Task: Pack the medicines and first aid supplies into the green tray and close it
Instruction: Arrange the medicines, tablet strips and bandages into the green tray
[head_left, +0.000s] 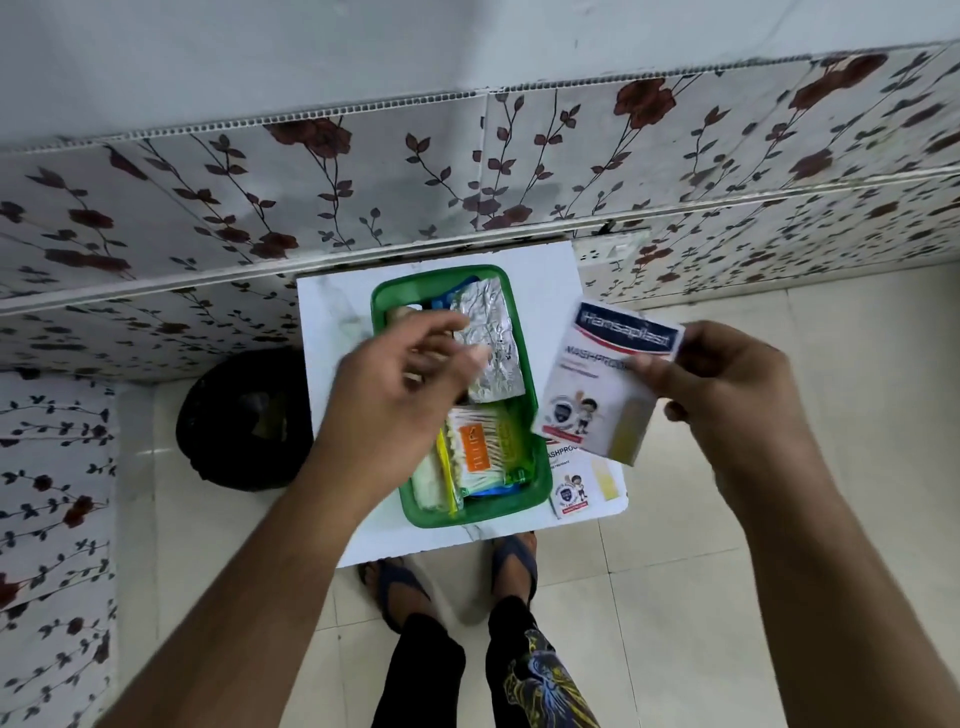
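The green tray (537, 483) sits open on the white table (332, 322), already holding foil strips (493, 338) and a cotton-bud pack (483, 447). The left hand (395, 395) hovers over it, fingers loosely spread, holding nothing. The right hand (727, 384) pinches a plaster box (597, 384) just right of the tray; another box (574, 486) lies on the table below it.

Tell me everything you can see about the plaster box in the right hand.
The white cardboard Hansaplast plaster box has a dark blue logo band on top, cartoon children lower down and a yellowish side panel. It looks closed, tilted, held in the air by the right hand beside the green plastic tray, above a similar box.
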